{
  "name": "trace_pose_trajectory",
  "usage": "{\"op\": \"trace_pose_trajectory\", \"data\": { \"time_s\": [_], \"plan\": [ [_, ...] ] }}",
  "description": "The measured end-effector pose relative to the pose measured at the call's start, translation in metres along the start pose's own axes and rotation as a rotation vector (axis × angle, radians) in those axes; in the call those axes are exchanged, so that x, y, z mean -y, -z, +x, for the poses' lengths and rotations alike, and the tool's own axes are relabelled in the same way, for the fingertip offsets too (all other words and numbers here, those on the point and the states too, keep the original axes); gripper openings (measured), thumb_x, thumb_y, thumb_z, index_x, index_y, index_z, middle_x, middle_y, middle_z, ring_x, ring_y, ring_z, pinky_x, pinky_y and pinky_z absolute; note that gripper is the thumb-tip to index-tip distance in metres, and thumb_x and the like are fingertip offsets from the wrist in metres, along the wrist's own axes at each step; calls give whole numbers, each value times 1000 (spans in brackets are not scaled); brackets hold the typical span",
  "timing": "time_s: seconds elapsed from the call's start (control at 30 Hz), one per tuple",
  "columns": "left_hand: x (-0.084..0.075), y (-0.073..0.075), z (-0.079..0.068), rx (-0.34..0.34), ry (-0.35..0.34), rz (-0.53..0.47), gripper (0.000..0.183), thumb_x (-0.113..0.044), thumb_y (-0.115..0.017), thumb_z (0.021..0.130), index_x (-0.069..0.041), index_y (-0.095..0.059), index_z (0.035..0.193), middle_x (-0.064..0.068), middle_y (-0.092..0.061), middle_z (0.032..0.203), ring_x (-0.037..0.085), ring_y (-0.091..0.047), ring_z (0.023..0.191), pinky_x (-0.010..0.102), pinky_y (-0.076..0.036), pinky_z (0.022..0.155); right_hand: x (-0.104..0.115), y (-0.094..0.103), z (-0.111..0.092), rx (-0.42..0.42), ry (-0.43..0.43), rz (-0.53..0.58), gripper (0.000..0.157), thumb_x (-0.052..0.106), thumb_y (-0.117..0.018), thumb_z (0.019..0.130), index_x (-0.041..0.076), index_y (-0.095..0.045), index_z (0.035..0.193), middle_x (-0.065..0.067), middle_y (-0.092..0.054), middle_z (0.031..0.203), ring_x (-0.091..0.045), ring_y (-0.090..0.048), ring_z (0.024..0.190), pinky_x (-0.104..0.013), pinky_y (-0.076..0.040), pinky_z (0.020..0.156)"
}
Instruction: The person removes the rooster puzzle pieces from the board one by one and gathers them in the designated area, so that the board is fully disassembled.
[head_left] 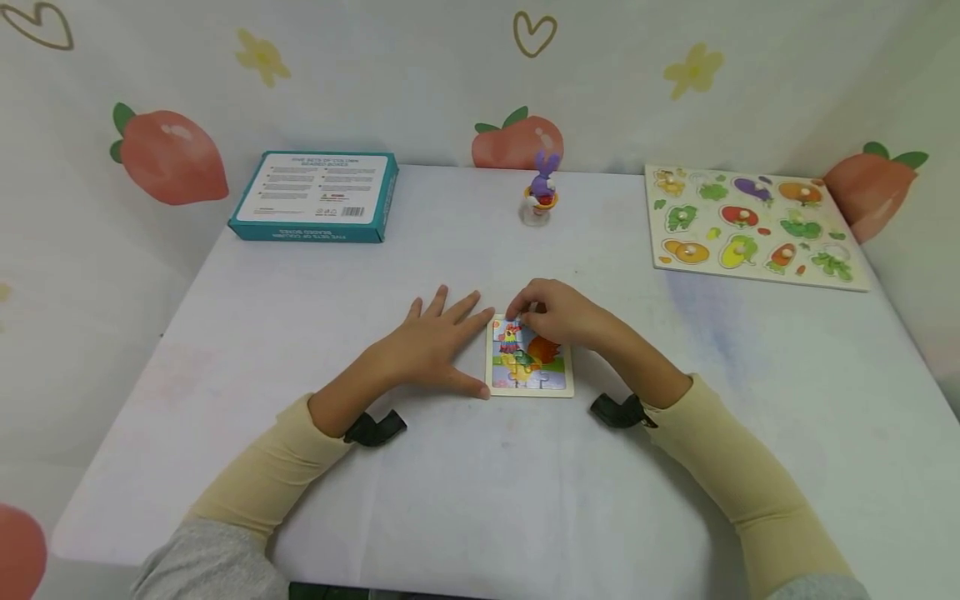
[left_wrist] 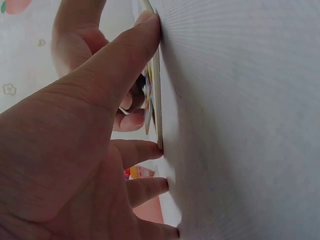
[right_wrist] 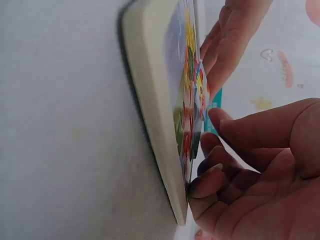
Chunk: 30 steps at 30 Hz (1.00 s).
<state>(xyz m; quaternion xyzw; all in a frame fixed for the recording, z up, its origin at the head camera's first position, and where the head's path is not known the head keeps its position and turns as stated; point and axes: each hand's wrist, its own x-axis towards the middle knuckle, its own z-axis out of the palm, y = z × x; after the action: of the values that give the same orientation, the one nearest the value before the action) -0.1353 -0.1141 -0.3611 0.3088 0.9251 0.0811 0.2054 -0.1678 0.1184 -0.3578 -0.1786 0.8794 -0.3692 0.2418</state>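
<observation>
A small square jigsaw puzzle (head_left: 531, 381) with a colourful rooster picture lies in a pale frame on the table. My left hand (head_left: 423, 346) is spread flat at its left side, the thumb and index fingertip touching the frame's edge. Over the puzzle's upper part, my right hand (head_left: 558, 312) has curled fingers that pinch a puzzle piece (right_wrist: 201, 92). This piece sits slightly raised and tilted above the others in the right wrist view. From the left wrist view, the frame (left_wrist: 157, 95) shows edge-on. The right hand hides the puzzle's top right part.
A teal box (head_left: 311, 196) lies at the back left. A purple rabbit-like figurine (head_left: 543, 185) stands at the back middle. A wooden vegetable puzzle board (head_left: 757, 229) lies at the back right. Black straps with a camera (head_left: 618, 411) sit at both wrists.
</observation>
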Motion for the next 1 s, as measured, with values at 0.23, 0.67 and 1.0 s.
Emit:
{"op": "trace_pose_trajectory", "data": {
  "time_s": [0.23,0.67,1.0],
  "plan": [
    [0,0,1,-5,-5,7,113,-75,-70,76,-19,-22,162,11,-9,167,53,0,146,75,-10,108,0,1,0,-3,10,-13,20,8,-55,99,6,-72,109,-7,-66,100,-24,-54,85,-32,-47,71],
    [-1,1,1,1,6,24,113,-75,-70,76,-20,-22,162,11,-8,167,53,1,147,74,-10,108,-2,-1,3,-7,77,0,22,9,-64,97,4,-72,116,-6,-67,102,-24,-55,87,-33,-49,75],
    [-1,-1,1,7,8,25,112,-76,-68,77,-20,-21,162,11,-8,167,53,1,146,74,-10,108,-1,-4,2,-8,123,14,8,9,-68,94,7,-68,101,-6,-61,88,-22,-53,75,-32,-46,64]
  ]
}}
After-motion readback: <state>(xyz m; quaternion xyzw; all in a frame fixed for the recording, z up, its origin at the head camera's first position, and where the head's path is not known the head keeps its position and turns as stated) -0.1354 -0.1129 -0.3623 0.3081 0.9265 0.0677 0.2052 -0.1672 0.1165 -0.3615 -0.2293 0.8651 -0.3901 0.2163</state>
